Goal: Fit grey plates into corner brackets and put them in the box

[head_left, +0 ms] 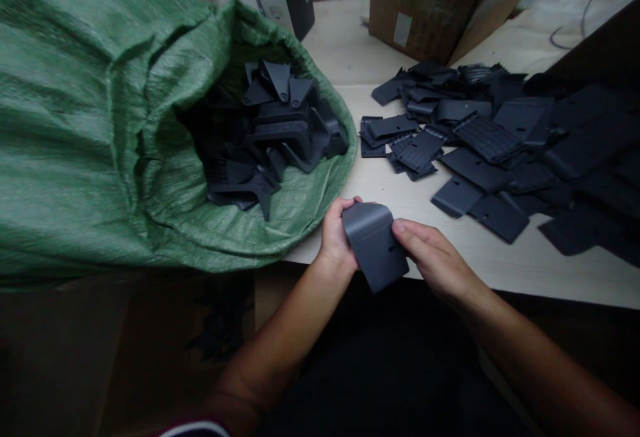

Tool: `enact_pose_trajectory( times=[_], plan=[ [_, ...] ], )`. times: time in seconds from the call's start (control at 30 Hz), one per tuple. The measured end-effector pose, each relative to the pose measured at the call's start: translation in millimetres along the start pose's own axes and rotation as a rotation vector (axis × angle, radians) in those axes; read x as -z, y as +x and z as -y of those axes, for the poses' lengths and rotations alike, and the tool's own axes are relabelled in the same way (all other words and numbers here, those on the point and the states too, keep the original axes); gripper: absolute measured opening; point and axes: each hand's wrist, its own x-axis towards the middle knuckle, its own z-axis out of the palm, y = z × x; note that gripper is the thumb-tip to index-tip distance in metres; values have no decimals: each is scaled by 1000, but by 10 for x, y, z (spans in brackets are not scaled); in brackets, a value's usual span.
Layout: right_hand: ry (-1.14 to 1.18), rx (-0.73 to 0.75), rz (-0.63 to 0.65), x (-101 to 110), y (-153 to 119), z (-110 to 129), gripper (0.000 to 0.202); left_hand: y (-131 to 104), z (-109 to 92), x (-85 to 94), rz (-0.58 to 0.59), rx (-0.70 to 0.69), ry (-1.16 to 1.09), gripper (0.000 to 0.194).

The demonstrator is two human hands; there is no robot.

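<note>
Between my hands, at the table's front edge, is a dark grey plastic cover [375, 243] with a curved upper end and a small slot. My left hand [339, 233] grips its left side, with the fingers partly hidden behind it. The thumb of my right hand [430, 250] presses on its right edge, and the other fingers curl behind. Close by on the left lies a green woven sack [165, 223], its mouth facing right. Inside the sack are several dark plastic brackets [285, 123].
A spread pile of dark plastic covers [480, 163] lies on the pale table [345, 57] to the right. A cardboard box [425, 3] stands at the back, with a small grey-black box [287, 7] left of it. Dark pieces [223, 323] show below the table at lower left.
</note>
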Motion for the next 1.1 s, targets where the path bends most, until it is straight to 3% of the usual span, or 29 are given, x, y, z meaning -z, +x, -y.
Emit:
enact_pose_trajectory(
  times=[0.13,0.23,0.37,0.5,0.7,0.87,0.97,1.1],
  plan=[
    [-134,17,-56,24,-37,48,52,26,48,53,-34,25,-3,16],
    [-224,39,-38,13,-67,125,52,0,38,68,36,7,38,20],
    [-245,77,49,-19,-78,206,47,-69,-4,49,181,-188,149,22],
    [-238,146,74,-61,-80,215,41,-149,28,39,182,-440,267,18],
    [-233,115,125,-14,-81,202,43,-213,2,63,189,-434,268,16],
    [-270,96,93,29,-90,120,38,-123,-162,107,87,-272,101,17],
    [-220,61,44,27,-113,74,36,6,-143,208,30,-206,130,23],
    [-183,33,-119,88,-128,151,47,145,-56,423,-72,-528,332,22]
  ],
)
